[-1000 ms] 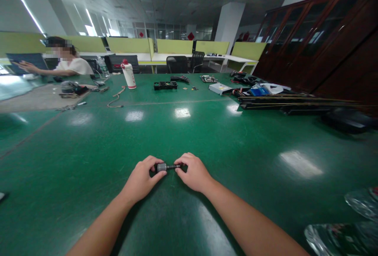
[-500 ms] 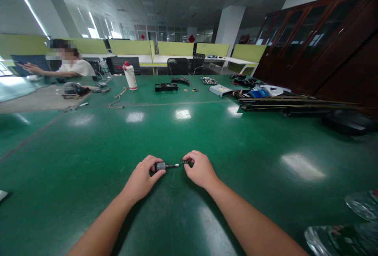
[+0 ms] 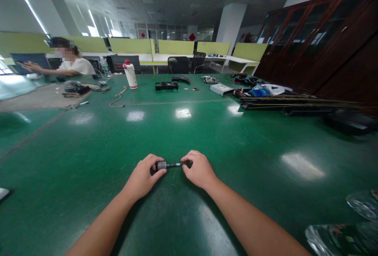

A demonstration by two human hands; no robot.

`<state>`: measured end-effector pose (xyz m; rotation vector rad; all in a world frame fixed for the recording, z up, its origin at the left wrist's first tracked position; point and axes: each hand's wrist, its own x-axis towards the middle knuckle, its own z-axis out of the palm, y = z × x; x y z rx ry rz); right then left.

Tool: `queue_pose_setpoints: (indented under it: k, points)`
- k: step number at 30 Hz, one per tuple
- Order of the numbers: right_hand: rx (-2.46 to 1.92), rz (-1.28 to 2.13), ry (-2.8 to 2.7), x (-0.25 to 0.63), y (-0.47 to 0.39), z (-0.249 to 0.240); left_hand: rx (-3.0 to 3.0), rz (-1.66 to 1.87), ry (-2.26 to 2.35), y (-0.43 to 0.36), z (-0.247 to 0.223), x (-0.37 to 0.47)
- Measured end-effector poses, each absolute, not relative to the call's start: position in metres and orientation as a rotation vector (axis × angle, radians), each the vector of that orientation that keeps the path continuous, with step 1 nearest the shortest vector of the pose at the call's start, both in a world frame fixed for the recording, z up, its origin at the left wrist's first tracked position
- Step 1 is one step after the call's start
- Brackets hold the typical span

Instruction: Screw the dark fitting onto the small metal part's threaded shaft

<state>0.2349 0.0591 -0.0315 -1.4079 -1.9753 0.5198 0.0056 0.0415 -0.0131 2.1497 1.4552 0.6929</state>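
Note:
My left hand (image 3: 144, 176) is closed around the dark end of a short screwdriver (image 3: 162, 165) with a grey band and a thin shaft. The shaft lies level and points right, its bright metal tip toward my other hand. Between the thumb and fingers of my right hand (image 3: 200, 171) is a small dark screwdriver bit (image 3: 183, 163), mostly covered by the fingertips. Bit and shaft tip meet or nearly meet; whether they are joined I cannot tell. Both hands are low over the green table (image 3: 177, 134).
Two clear plastic packs (image 3: 336, 238) stand at the lower right. Farther back are a white bottle (image 3: 130, 75), a cord (image 3: 118, 97), a black frame part (image 3: 167, 86), a grey metal box (image 3: 221, 89) and long dark rails (image 3: 265, 104). A person (image 3: 71, 65) sits at the far left.
My right hand has shifted slightly left, bringing the bit up to the shaft's tip and closing the small gap. My left hand has hardly moved.

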Motion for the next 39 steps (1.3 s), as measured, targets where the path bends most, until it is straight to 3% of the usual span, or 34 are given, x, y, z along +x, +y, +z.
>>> queue_pose_setpoints:
  k: [14, 39]
  points:
    - [-1.093, 0.816, -1.976, 0.225, 0.052, -0.032, 2.207, 0.687, 1.411, 0.041, -0.015, 0.004]
    - [-1.131, 0.664, -2.181, 0.224, 0.052, -0.028, 2.239, 0.632, 1.397, 0.04, -0.008, 0.007]
